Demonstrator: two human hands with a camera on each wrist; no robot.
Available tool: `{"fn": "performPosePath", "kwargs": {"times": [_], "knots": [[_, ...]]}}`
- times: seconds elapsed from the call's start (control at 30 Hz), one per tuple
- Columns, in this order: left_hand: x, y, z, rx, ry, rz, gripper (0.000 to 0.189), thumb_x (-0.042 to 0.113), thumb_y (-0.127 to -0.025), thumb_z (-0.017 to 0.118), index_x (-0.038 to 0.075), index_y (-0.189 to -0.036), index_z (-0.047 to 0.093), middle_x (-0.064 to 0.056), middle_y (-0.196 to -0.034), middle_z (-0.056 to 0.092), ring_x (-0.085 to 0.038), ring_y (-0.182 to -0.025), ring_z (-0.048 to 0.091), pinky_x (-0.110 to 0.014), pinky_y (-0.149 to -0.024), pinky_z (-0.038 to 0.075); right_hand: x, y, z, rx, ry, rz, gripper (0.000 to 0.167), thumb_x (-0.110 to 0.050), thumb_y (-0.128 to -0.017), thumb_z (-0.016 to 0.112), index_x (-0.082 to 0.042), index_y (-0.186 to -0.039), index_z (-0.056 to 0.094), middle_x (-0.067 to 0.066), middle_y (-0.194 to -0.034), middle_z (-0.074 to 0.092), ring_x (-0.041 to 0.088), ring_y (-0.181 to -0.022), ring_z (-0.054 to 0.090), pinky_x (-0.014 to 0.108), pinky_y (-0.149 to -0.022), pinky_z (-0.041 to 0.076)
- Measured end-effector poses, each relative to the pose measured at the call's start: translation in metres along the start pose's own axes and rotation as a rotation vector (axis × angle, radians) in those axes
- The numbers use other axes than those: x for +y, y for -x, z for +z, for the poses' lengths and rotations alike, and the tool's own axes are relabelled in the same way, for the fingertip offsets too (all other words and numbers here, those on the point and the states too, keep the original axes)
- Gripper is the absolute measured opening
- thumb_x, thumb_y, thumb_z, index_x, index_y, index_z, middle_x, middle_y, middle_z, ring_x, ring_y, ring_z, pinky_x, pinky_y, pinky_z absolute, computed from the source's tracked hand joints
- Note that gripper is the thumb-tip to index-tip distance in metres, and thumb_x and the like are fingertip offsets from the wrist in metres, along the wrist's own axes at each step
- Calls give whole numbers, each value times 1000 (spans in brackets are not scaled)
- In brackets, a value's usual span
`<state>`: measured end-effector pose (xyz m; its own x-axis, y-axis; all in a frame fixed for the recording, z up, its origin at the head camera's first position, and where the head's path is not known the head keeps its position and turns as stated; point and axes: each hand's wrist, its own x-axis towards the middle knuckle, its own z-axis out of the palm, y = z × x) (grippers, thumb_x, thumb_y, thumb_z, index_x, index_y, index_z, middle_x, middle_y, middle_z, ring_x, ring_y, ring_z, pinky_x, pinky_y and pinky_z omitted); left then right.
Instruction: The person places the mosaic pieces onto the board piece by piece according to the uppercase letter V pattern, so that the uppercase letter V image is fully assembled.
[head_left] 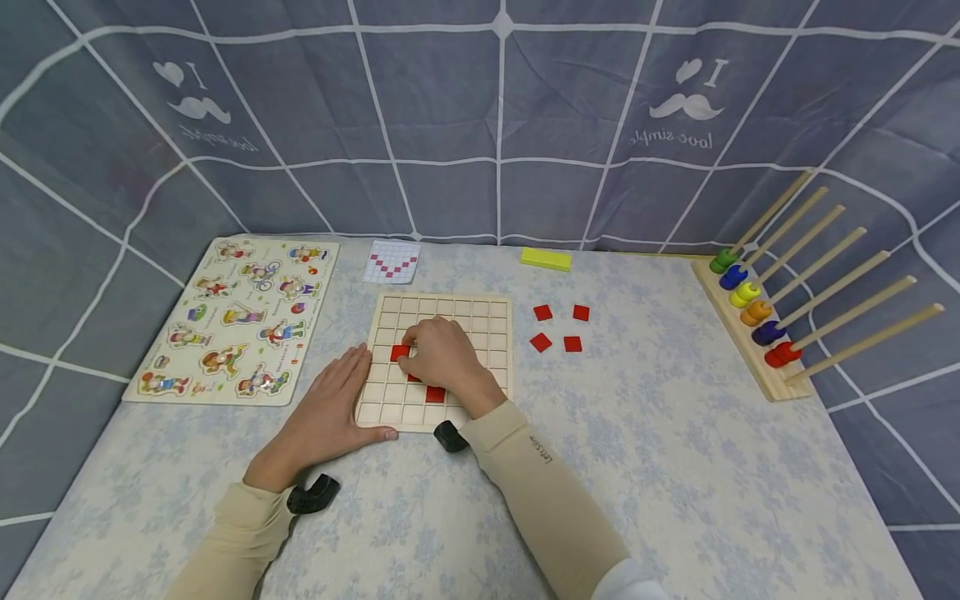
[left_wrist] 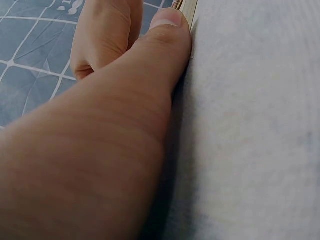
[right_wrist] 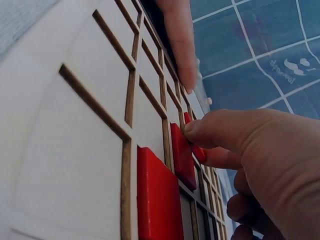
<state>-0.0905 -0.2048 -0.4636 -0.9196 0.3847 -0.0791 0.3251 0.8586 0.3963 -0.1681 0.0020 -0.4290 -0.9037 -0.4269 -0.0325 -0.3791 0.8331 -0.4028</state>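
Note:
A wooden board (head_left: 386, 412) with a grid of square cells lies on the table. My left hand (head_left: 330, 417) rests against its left side with straight fingers, the thumb (left_wrist: 160, 45) at the near edge. Over the board, my right hand (head_left: 444, 358) pinches a red square tile (head_left: 400, 353) between thumb and finger at the grid's left part. In the right wrist view, two more red tiles sit in the grid: a close one (right_wrist: 160, 200) and another (right_wrist: 182, 155) beside the thumb. Together the three run diagonally.
Several loose red tiles (head_left: 573, 343) lie right of the board. Behind it are a pattern card (head_left: 392, 262) and a yellow block (head_left: 546, 259). A picture puzzle board (head_left: 232, 321) lies at the left; a pegged stand with coloured beads (head_left: 750, 333) stands at the right.

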Motion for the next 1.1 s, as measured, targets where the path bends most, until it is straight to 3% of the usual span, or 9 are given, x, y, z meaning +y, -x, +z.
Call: {"fn": "performPosePath", "kwargs": {"times": [0.43, 0.73, 0.9, 0.97, 1.1], "knots": [[2, 1, -3, 3, 6, -3, 131, 72, -74, 76, -2, -162, 14, -20, -171, 13, -38, -159, 14, -55, -128, 16, -2, -1, -2, -42, -23, 43, 30, -35, -93, 73, -19, -118, 78, -6, -114, 78, 19, -112, 68, 32, -102, 52], [2, 1, -2, -3, 8, -7, 132, 73, -74, 76, -2, -163, 13, -19, -171, 12, -38, -159, 13, -56, -127, 16, 5, 1, -4, -37, -55, 12, 33, -38, -93, 73, -20, -121, 77, -6, -109, 78, 14, -103, 69, 29, -95, 54], [3, 0, -2, 0, 6, -4, 131, 74, -75, 75, -2, -162, 13, -20, -171, 13, -39, -159, 14, -56, -127, 17, 36, 14, -18, 21, -232, -1, 38, -38, -93, 75, -19, -126, 75, -1, -76, 64, 13, -71, 55, 27, -71, 48], [4, -1, -2, 7, 8, -2, 131, 72, -75, 76, -3, -162, 14, -21, -171, 13, -39, -159, 14, -56, -127, 16, 57, 22, -28, 63, -301, 0, 38, -35, -92, 76, -17, -125, 75, 0, -68, 53, 14, -66, 47, 28, -68, 42], [3, 0, -2, 10, 9, 2, 130, 70, -75, 76, -5, -161, 15, -22, -170, 14, -40, -158, 14, -57, -127, 16, 108, 47, -51, 158, -365, 33, 39, -31, -89, 81, -13, -123, 75, -1, -68, 41, 16, -68, 40, 30, -68, 38]]}}
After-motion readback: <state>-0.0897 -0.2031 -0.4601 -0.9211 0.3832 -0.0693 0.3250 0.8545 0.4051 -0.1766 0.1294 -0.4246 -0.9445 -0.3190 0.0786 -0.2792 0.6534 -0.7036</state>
